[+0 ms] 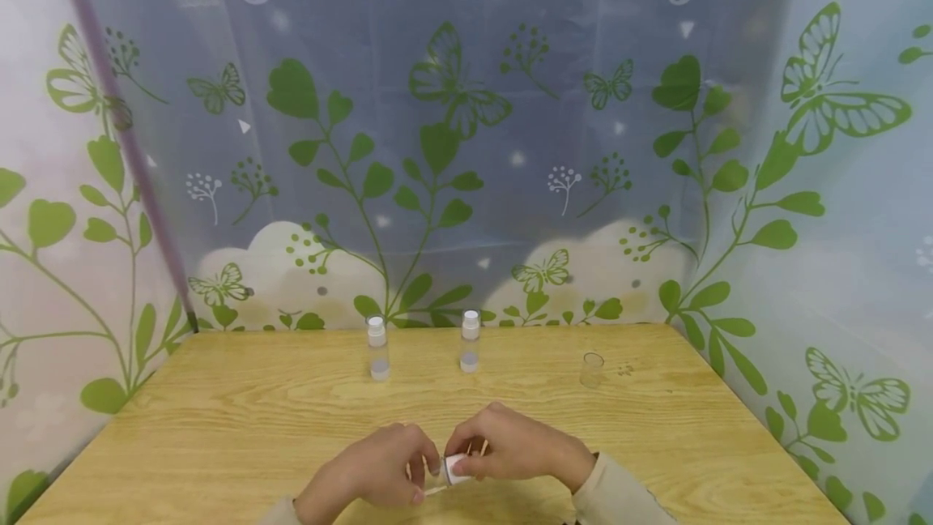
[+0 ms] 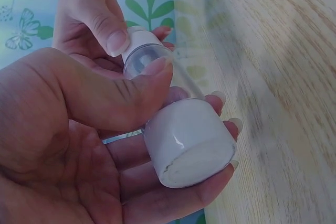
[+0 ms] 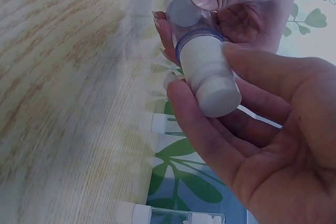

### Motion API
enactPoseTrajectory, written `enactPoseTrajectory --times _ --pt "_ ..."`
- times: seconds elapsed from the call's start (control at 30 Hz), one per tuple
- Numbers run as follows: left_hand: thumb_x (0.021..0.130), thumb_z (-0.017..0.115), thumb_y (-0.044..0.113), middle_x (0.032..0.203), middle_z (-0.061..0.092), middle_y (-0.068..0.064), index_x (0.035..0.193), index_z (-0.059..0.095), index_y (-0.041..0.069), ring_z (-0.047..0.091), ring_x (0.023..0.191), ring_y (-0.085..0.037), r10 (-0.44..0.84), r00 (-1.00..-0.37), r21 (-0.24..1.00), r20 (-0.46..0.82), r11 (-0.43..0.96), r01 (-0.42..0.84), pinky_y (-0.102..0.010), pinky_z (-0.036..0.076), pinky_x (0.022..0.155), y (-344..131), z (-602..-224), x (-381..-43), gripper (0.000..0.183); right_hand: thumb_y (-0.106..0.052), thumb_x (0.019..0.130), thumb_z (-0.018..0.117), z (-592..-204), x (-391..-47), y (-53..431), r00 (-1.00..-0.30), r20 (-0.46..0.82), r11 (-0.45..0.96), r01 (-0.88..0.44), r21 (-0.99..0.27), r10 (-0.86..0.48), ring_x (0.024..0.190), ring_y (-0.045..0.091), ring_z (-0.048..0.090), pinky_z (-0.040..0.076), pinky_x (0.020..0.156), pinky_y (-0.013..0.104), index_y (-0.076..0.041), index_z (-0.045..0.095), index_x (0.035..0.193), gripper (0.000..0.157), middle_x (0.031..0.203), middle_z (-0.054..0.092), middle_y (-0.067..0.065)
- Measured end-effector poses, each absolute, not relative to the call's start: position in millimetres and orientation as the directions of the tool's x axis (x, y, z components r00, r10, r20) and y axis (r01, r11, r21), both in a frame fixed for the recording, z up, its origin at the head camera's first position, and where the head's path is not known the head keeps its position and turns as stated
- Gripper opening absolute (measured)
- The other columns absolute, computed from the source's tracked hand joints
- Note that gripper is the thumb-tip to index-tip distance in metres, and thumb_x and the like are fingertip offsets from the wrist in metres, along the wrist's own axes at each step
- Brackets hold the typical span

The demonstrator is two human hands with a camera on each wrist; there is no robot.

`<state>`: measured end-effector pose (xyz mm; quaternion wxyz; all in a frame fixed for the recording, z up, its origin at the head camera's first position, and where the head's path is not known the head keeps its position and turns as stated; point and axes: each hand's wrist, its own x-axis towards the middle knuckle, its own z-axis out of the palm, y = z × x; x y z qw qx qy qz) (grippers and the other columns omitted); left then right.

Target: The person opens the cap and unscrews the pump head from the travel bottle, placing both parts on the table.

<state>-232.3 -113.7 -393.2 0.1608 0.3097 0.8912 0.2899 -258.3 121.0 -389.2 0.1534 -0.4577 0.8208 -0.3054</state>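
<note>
Head view: over the near side of the table [image 1: 219, 428], the left hand [image 1: 385, 464] grips a bottle [image 1: 459, 469] low, the right hand [image 1: 513, 444] its white top [image 3: 207, 66]; fingers slipping could drop it.

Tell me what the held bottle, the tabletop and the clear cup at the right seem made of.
Held bottle: probably plastic; glossy white base catches a highlight, middle is see-through.
Tabletop: wood or wood-look laminate, soft sheen; yellowish grain shows.
Clear cup: smooth plastic or glass, too small to tell; the tabletop shows through.
</note>
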Motion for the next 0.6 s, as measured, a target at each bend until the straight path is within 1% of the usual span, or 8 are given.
enactPoseTrajectory --times 0.2,0.43,0.6 --pt "0.074 0.076 -0.010 0.075 0.072 0.001 0.095 0.076 0.004 0.062 0.067 -0.003 0.648 -0.754 0.616 -0.103 0.637 0.463 -0.023 0.052 0.063 -113.7 -393.1 -232.2 0.025 -0.015 0.096 0.073 -387.8 -257.2 120.3 -0.561 0.032 0.419 -0.655 -0.629 -0.827 0.090 -0.005 0.067 0.056 0.076 0.015 -0.011 0.078 0.110 0.016 0.107 0.079 0.000" --pt "0.077 0.077 -0.009 0.077 0.074 -0.001 0.096 0.076 0.004 0.063 0.070 -0.003 0.645 -0.755 0.629 -0.115 0.636 0.447 -0.023 0.053 0.064 -113.5 -392.6 -232.1 0.023 -0.012 0.091 0.079 -387.2 -256.2 119.7 -0.578 0.047 0.424 -0.648 -0.633 -0.814 0.088 -0.005 0.067 0.056 0.075 0.015 -0.010 0.079 0.108 0.018 0.105 0.079 0.000" --pt "0.077 0.078 -0.007 0.076 0.074 0.000 0.096 0.076 0.004 0.063 0.071 -0.002 0.648 -0.755 0.619 -0.098 0.634 0.464 -0.023 0.053 0.064 -113.3 -393.6 -231.7 0.022 -0.013 0.088 0.082 -388.2 -256.7 119.8 -0.577 0.065 0.422 -0.665 -0.617 -0.814 0.086 -0.006 0.066 0.056 0.073 0.014 -0.011 0.079 0.107 0.020 0.103 0.079 -0.001"
